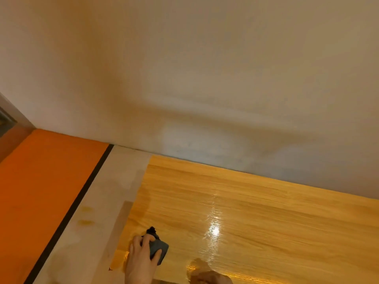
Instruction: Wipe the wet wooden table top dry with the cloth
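The left hand [141, 261], at 6 o'clock, grips a dark crumpled cloth [156, 245] on the glossy, wet, grained wooden table top [246, 212]. Right hand [211, 276] is blurred, its state I cannot tell. Pale wall [184, 78] at 12, orange floor [41, 181] at 9.

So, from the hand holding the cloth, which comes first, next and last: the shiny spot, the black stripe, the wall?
From the left hand, gripping the cloth:
1. Shiny spot, right of it on the table.
2. Black stripe, to its left; close to the spot's distance.
3. Wall, beyond the table.
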`<act>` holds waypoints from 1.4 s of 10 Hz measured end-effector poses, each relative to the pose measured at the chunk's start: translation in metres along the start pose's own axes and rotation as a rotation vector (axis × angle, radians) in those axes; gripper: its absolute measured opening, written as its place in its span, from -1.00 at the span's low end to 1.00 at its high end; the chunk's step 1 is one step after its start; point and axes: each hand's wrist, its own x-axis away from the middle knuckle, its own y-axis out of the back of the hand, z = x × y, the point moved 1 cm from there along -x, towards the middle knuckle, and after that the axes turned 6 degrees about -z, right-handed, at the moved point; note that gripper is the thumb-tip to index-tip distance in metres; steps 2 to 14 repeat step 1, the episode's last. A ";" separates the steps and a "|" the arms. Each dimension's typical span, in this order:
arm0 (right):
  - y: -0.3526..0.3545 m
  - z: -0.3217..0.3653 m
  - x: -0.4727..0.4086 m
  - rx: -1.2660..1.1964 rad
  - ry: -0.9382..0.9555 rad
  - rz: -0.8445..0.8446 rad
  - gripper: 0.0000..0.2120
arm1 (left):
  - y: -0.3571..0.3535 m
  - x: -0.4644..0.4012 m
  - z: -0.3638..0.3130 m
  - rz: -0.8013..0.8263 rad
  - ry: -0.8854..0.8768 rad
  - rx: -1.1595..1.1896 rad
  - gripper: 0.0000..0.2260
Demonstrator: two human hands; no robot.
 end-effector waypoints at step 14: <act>-0.038 -0.035 0.022 -0.083 0.070 -0.183 -0.66 | 0.006 -0.012 -0.001 0.087 0.020 -0.037 -0.73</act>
